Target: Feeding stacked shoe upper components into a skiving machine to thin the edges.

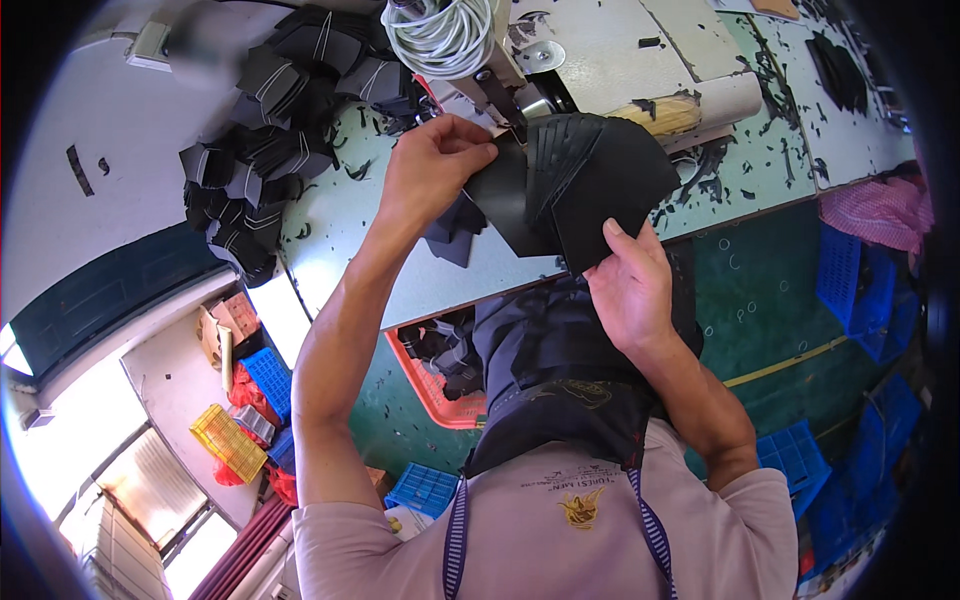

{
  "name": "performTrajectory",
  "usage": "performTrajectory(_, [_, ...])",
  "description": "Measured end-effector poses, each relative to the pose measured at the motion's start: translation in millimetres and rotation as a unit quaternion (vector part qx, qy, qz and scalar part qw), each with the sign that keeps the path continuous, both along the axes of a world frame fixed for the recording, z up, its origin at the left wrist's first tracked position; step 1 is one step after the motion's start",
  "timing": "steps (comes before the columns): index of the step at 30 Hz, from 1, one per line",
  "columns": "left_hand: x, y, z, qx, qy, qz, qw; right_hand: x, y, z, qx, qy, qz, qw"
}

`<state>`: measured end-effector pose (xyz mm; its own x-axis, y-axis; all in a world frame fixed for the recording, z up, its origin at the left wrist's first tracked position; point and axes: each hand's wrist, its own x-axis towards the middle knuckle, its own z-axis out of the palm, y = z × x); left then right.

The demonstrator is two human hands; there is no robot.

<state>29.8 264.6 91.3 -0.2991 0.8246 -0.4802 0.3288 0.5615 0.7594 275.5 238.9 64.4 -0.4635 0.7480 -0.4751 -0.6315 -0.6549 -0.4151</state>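
My right hand [635, 285] grips a fanned stack of flat black leather-like pieces [620, 175] by its near edge, the thumb on top. The stack spreads under the head of a bench machine [497, 95]. My left hand [440, 165] is closed, thumb and forefinger pinched at the far left edge of one black piece [497, 195], close to the machine's working point. Where that piece meets the machine is partly hidden by the fanned stack. Below my left wrist, a few more black pieces [455, 235] lie on the pale green table [400, 270].
Tied bundles of black pieces [265, 140] are heaped at the table's left. A white cord coil [440, 35] hangs on the machine. Dark scraps [705, 165] litter the tabletop beside a pale roller [725, 100]. Under the table's edge is a red basket [440, 395]; blue crates [855, 280] stand right.
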Motion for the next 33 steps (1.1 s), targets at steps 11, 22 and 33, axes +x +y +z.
performTrajectory(11, [46.1, -34.1, 10.1, 0.055, -0.306, 0.084, 0.947, 1.7, 8.9, 9.8, -0.050, 0.067, -0.015, 0.996])
performTrajectory(22, [121.4, 49.7, 45.6, 0.347, 0.147, -0.112, 0.920, 43.6, 144.6, 21.4, 0.529, -0.299, -0.133, 0.783])
performTrajectory(33, [128.4, 77.5, -16.6, 0.353, 0.192, -0.042, 0.915, 52.9, 194.9, 2.7, 0.536, -0.301, 0.141, 0.776])
